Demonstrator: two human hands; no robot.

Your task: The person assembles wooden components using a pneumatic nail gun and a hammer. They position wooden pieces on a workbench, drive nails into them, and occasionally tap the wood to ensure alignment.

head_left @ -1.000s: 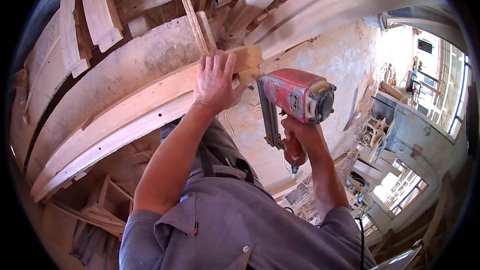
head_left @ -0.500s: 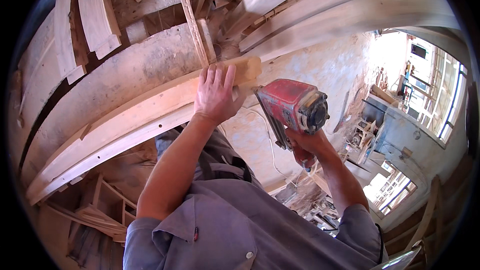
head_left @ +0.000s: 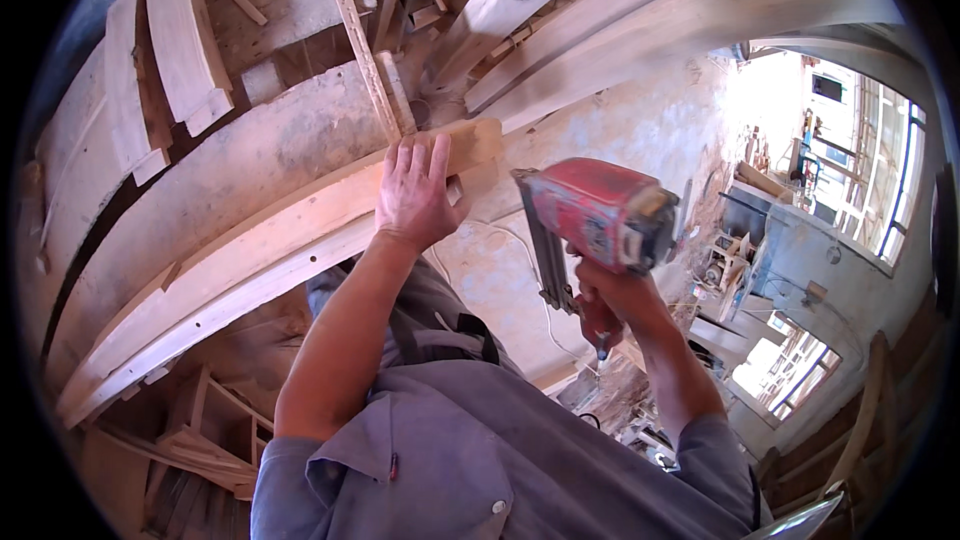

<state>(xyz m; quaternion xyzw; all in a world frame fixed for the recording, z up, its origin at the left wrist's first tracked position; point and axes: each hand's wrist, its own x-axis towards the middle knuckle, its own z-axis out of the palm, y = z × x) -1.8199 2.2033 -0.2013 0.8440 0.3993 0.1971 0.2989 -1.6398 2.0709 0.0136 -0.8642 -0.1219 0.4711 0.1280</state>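
My left hand (head_left: 414,192) lies across the right end of a long pale wooden board (head_left: 285,225), its fingers over the far edge and its thumb lower down, gripping it. A narrow wooden strip (head_left: 225,312) with small dark holes runs along the board's near side. My right hand (head_left: 612,302) is closed round the grip of a worn red nail gun (head_left: 595,210), held in the air to the right of the board. The gun's nose points left and its magazine slants down. Between the gun and the board there is a gap.
Loose curved planks (head_left: 185,30) lie on the bench (head_left: 270,130) at the upper left. Long curved beams (head_left: 690,25) stretch across the upper right. Below the board stands a wooden frame (head_left: 215,420). A pale hose (head_left: 540,290) hangs past the floor; bright windows (head_left: 865,155) are at the right.
The nail gun has shifted a little right, away from the board end, and is blurred. My left hand stays on the board. The whole view has shifted slightly.
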